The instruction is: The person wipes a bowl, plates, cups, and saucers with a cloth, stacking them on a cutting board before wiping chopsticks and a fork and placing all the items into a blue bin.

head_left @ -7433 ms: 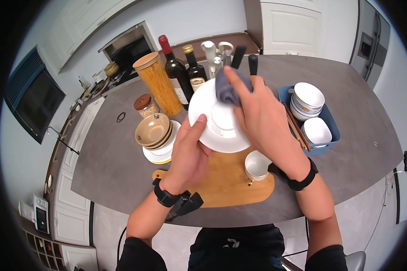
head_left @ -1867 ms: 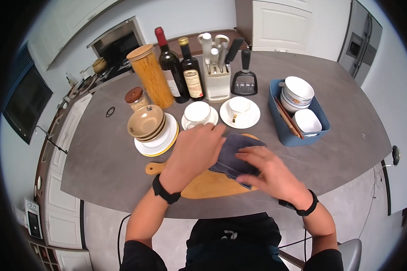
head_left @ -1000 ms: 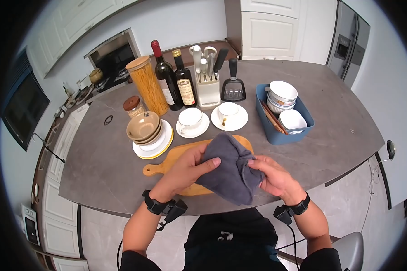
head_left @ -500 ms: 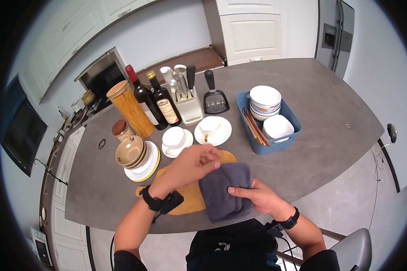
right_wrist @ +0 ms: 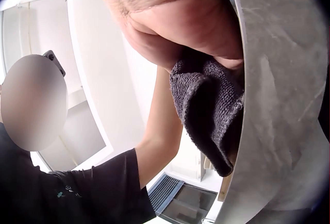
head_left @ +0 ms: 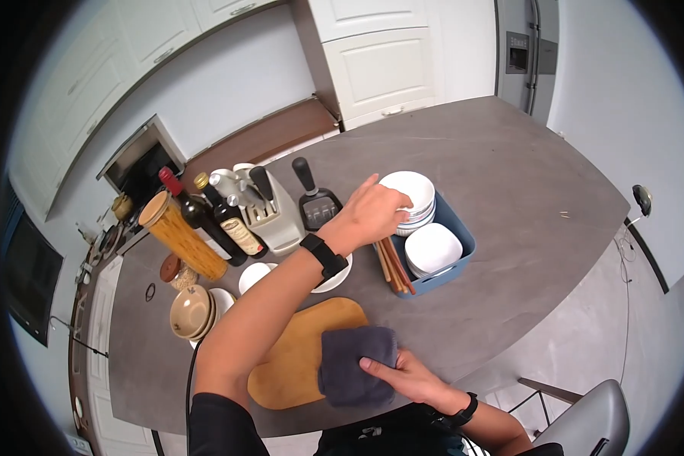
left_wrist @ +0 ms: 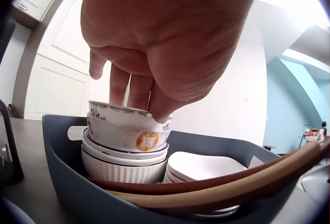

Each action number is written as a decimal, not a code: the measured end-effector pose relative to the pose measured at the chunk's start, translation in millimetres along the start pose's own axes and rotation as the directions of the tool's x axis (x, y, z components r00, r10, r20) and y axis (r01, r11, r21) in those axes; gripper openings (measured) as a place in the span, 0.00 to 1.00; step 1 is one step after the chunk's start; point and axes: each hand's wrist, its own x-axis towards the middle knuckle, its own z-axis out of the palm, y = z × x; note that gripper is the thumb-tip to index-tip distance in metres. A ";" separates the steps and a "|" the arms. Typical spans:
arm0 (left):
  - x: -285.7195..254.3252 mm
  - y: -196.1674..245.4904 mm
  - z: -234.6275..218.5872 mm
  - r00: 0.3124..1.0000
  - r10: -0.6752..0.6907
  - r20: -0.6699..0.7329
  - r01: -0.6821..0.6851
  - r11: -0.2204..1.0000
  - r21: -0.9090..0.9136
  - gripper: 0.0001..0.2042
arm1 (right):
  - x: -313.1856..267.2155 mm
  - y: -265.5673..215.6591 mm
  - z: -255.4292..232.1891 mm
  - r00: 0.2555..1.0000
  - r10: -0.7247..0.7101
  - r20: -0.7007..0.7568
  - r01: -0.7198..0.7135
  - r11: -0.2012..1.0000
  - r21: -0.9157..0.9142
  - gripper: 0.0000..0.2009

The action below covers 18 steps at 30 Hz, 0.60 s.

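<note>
My left hand [head_left: 372, 213] reaches across to the blue basket [head_left: 463, 254] and pinches the rim of the top white bowl [left_wrist: 118, 113] of a stack. In the left wrist view its fingers dip inside the rim, with the thumb at the near side. Beside that stack sit square white bowls [head_left: 433, 248], and several wooden chopsticks [head_left: 394, 266] lean along the basket's left side. My right hand [head_left: 414, 376] grips a folded dark grey cloth [head_left: 346, 365], thumb on top, over the right part of the wooden cutting board [head_left: 289, 365].
Cups and saucers [head_left: 338, 277] are partly hidden behind my left forearm. Tan bowls [head_left: 190, 310] stand on plates at left. Behind are a pasta jar [head_left: 182, 237], bottles [head_left: 235, 228], a knife block [head_left: 281, 228] and a black-handled kitchen tool [head_left: 315, 201]. A chair [head_left: 596, 414] stands at right.
The wiped saucer and cup went back among the others. Both hands folded the cloth; then my left hand let go and moved to the basket's bowls, while my right hand kept the cloth.
</note>
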 end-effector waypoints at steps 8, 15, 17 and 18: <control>0.1 -6.9 -0.6 0.967 -0.037 -0.253 0.026 0.999 -0.046 0.07 | 1.9 1.4 1.6 0.999 0.033 -0.005 -0.033 0.999 0.024 0.21; -73.1 -2.7 -57.4 0.833 -0.509 -0.219 0.150 0.587 -0.795 0.11 | -21.2 -20.7 7.0 0.978 -0.130 -0.163 0.107 0.984 -0.142 0.20; -126.6 16.2 -74.0 0.825 -0.560 -0.082 0.139 0.342 -0.929 0.12 | -30.9 -33.9 19.0 0.938 -0.281 -0.204 0.244 0.952 -0.186 0.19; -152.4 25.1 -76.7 0.821 -0.569 -0.044 0.147 0.285 -0.947 0.13 | -31.8 -40.7 25.7 0.863 -0.439 -0.251 0.382 0.891 -0.244 0.18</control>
